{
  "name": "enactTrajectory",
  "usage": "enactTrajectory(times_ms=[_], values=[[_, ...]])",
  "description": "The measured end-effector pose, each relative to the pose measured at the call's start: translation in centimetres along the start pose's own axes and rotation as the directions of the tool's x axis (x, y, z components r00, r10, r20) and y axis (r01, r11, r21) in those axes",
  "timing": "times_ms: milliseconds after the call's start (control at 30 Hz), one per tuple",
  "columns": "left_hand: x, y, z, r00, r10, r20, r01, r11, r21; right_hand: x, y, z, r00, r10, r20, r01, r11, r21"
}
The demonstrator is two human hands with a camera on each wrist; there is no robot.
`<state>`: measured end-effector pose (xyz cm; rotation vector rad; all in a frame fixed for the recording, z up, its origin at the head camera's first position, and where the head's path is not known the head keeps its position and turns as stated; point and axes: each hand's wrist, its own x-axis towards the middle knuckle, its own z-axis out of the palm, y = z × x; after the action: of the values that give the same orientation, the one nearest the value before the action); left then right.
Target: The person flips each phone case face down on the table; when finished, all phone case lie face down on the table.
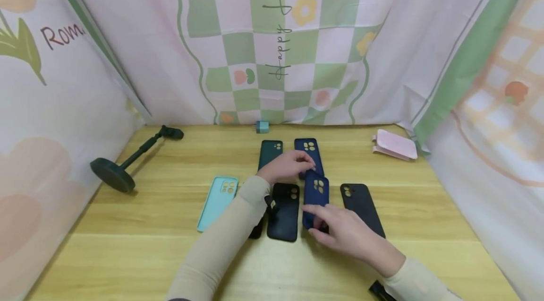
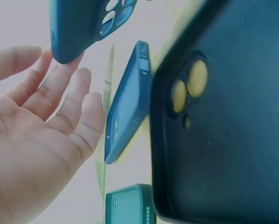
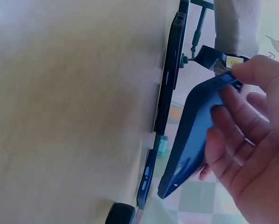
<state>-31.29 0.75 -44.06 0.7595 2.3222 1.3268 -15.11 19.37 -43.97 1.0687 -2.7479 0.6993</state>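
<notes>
A navy phone case (image 1: 316, 194) is tilted up off the table between my two hands. My right hand (image 1: 342, 230) grips its near end; in the right wrist view the fingers curl against the case (image 3: 195, 126). My left hand (image 1: 289, 165) is at the far end. Its fingers are loosely extended in the left wrist view, with fingertips at a corner of the case (image 2: 78, 28). Behind lies another navy case (image 1: 310, 150), partly covered by the left fingers. A dark green case (image 1: 270, 152) lies left of it, and a black case (image 1: 283, 213) sits beside the raised one.
Right of the raised case lies another black case (image 1: 363, 206). A turquoise case (image 1: 217, 202) is on the left, and a further black case (image 1: 256, 231) is mostly under the left forearm. A black stand (image 1: 112, 174), blue charger (image 1: 262, 126) and pink holder (image 1: 396, 144) sit near the curtains.
</notes>
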Motion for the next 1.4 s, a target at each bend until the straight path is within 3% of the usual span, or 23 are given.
enactTrajectory(times_ms=[167,333,467,700,1033,1200,1400], values=[[0.0,0.1,-0.4,1.000,0.006,0.023,-0.001,0.972,-0.235,-0.2,0.1,-0.1,0.985,-0.108,-0.133,0.107,0.994,-0.013],[0.1,0.1,-0.5,0.998,0.038,0.051,-0.018,0.936,-0.352,-0.3,0.2,-0.4,0.968,-0.147,-0.202,0.140,0.989,-0.052],[0.2,0.3,-0.3,0.997,0.066,0.046,-0.043,0.918,-0.394,-0.5,0.5,-0.7,0.959,-0.164,-0.232,0.151,0.986,-0.069],[0.4,0.8,0.4,0.998,0.058,0.030,-0.042,0.923,-0.382,-1.0,0.9,-1.0,0.938,-0.184,-0.292,0.170,0.983,-0.076],[0.6,1.0,1.0,0.999,0.051,0.017,-0.043,0.953,-0.301,-1.9,1.4,-1.3,0.949,-0.115,-0.292,0.092,0.992,-0.090],[0.8,1.0,1.6,0.999,0.045,0.023,-0.038,0.968,-0.246,-2.5,1.8,-1.3,0.971,-0.080,-0.226,0.050,0.989,-0.137],[1.0,0.9,2.4,0.999,0.019,0.050,-0.011,0.986,-0.166,-3.2,2.2,-1.8,0.996,0.010,-0.087,-0.026,0.981,-0.190]])
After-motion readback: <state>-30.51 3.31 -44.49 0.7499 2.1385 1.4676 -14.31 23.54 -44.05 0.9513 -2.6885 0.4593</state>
